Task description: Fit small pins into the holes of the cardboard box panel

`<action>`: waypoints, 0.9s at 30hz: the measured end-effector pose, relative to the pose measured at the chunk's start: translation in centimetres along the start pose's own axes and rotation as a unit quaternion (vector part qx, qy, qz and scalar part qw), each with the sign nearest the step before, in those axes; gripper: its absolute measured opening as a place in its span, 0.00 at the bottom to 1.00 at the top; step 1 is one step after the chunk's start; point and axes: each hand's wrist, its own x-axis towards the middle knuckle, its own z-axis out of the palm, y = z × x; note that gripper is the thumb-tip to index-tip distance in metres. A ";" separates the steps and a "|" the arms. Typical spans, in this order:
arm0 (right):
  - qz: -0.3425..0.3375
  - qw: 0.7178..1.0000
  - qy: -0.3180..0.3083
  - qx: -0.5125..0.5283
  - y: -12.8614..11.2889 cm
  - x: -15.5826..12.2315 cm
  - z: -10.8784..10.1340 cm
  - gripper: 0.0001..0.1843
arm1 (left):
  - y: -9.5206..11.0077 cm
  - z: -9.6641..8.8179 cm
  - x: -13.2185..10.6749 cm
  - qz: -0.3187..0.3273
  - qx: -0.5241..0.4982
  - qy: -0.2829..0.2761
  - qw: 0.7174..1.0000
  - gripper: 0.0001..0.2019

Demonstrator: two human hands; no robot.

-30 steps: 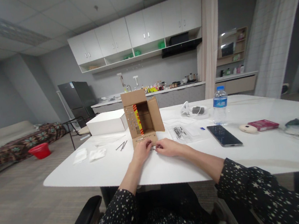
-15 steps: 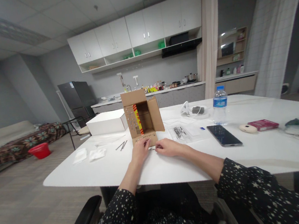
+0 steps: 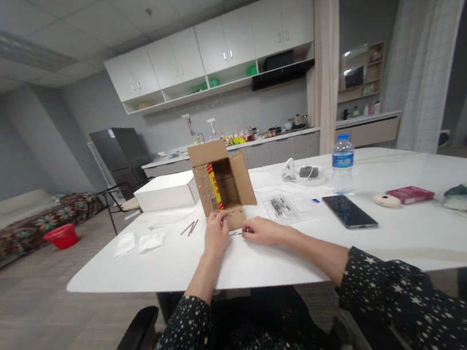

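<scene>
Two hands, one cardboard box (image 3: 221, 185), upright on white table (image 3: 176, 264), opening facing wearer; left hand (image 3: 216, 234) nearer, curled fingertips touching front flap (image 3: 236, 216); right hand (image 3: 263, 230) just beside, half-closed; grip indiscernible.

The brown box (image 3: 221, 185) is plain, matt cardboard. The white table (image 3: 176, 264) is smooth and a bit shiny. The phone (image 3: 348, 211) is black, shiny glass. The water bottle (image 3: 344, 172) is clear plastic. The flat bag (image 3: 284, 207) is thin clear plastic. The thin sticks (image 3: 190, 227) look like grey metal. The sleeve (image 3: 389, 292) is soft dark cloth with white stars
</scene>
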 end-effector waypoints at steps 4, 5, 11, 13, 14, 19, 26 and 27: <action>-0.003 1.000 0.001 -0.001 0.0 0.0 0.0 0.11 | 0.1 -0.2 0.0 -0.005 -0.007 0.010 1.000 0.12; -0.003 1.000 0.001 -0.002 0.1 0.0 0.0 0.11 | 0.2 -0.3 0.0 -0.012 -0.010 0.011 1.000 0.11; 0.010 1.000 -0.005 -0.001 0.0 -0.1 0.0 0.11 | 0.4 -0.5 0.1 -0.047 -0.009 0.026 0.998 0.07; 0.012 1.000 -0.009 -0.003 -0.1 -0.1 -0.1 0.11 | 0.4 -0.4 0.2 -0.042 -0.018 0.039 0.998 0.07; 0.012 1.000 -0.009 -0.005 -0.1 -0.1 -0.2 0.11 | 0.3 -0.4 0.3 -0.040 -0.023 0.047 0.998 0.07; 0.010 1.000 -0.009 -0.004 -0.1 -0.1 -0.2 0.11 | 0.1 -0.3 0.5 -0.041 -0.039 0.079 0.995 0.12; 0.011 1.000 -0.006 -0.005 0.0 0.0 -0.1 0.11 | -0.3 -0.3 0.6 -0.041 -0.046 0.093 0.994 0.13; 0.012 1.000 -0.006 -0.005 0.0 -0.1 -0.2 0.12 | -0.3 -0.3 0.6 -0.041 -0.047 0.093 0.994 0.13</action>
